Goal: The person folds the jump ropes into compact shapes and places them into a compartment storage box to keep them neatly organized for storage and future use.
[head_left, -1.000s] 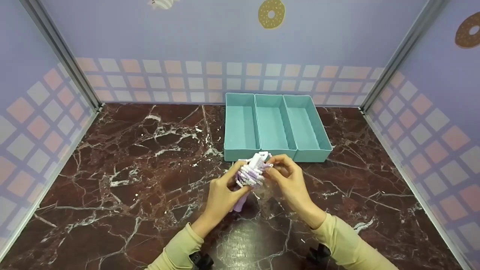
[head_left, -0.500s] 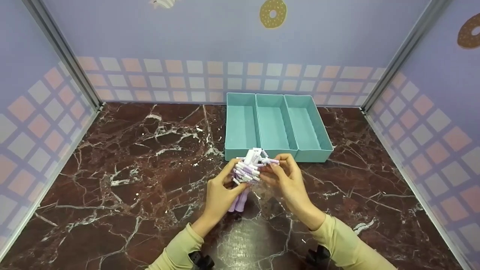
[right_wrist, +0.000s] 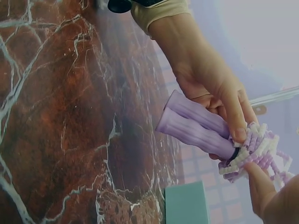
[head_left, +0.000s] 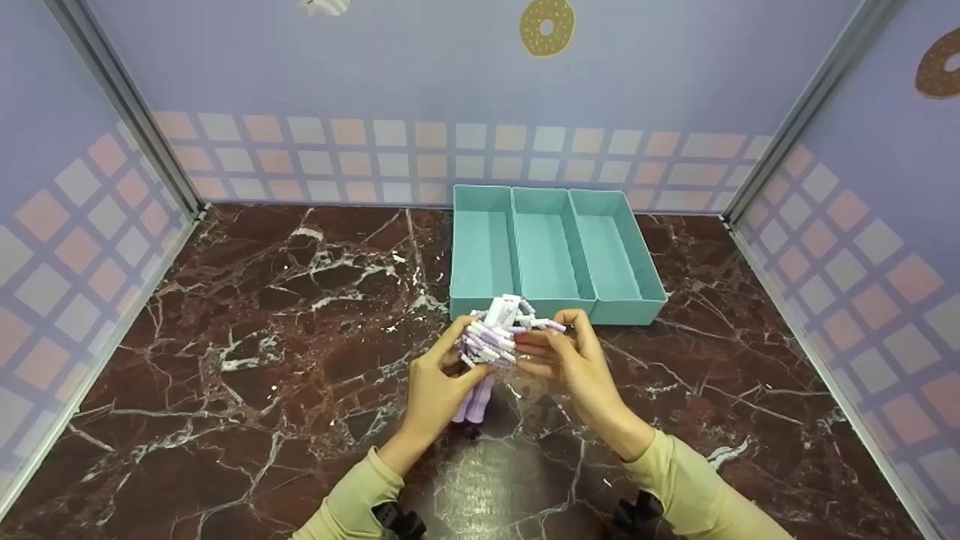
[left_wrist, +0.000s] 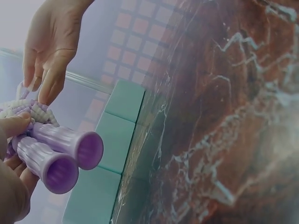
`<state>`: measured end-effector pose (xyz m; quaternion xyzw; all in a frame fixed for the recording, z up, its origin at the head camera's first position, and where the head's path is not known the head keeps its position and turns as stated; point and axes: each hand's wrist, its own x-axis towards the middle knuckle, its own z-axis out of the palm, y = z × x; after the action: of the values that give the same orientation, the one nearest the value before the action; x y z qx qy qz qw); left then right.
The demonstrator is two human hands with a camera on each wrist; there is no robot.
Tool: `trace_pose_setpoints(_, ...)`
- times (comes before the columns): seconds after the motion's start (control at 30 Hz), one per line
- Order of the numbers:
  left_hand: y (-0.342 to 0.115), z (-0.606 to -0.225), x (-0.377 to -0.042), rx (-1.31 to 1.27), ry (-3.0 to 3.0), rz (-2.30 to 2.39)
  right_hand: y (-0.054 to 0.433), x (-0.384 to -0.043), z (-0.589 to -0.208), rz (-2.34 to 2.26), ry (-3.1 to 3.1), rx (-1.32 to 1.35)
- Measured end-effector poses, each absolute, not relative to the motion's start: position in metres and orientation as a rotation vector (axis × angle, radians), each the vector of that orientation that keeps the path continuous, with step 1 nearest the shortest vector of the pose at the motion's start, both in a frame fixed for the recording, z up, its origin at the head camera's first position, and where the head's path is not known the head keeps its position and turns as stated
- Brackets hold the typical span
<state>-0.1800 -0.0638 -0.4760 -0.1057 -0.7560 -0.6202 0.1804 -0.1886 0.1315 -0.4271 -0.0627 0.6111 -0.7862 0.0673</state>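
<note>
A beaded jump rope (head_left: 489,341), white and lilac, is wound into a bundle, with its two purple handles (left_wrist: 60,156) side by side below. My left hand (head_left: 439,382) grips the bundle between thumb and fingers; the left wrist view shows the flared, hollow handle ends. To the right, my right hand (head_left: 589,367) pinches a short beaded strand between thumb and forefinger, its other fingers close to the bundle. In the right wrist view the handles lie beneath the left hand (right_wrist: 210,74), and a dark band rings them near the beads.
Three joined teal bins (head_left: 555,311) stand just beyond the hands, near the back wall. Patterned panels (head_left: 405,90) enclose the dark red marbled table (head_left: 262,337) at the back and both sides.
The right hand has drawn the beaded strand out to the right of the bundle. My left hand has shifted slightly left with the bundle, and the handles show more below it.
</note>
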Motion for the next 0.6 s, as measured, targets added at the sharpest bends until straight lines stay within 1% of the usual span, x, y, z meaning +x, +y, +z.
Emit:
trace_pose_setpoints(0.33,-0.0715,-0.4795,-0.1850,-0.240,-2.009,-2.121,0.1348,-0.1872,-0.4299,-2.394,1.539,-0.326)
trace_pose_setpoints(0.6,-0.0677,-0.4777,-0.1860,-0.086,-1.848,-2.405,0.1376,-0.1893,-0.4356,-2.351,1.480,-0.613)
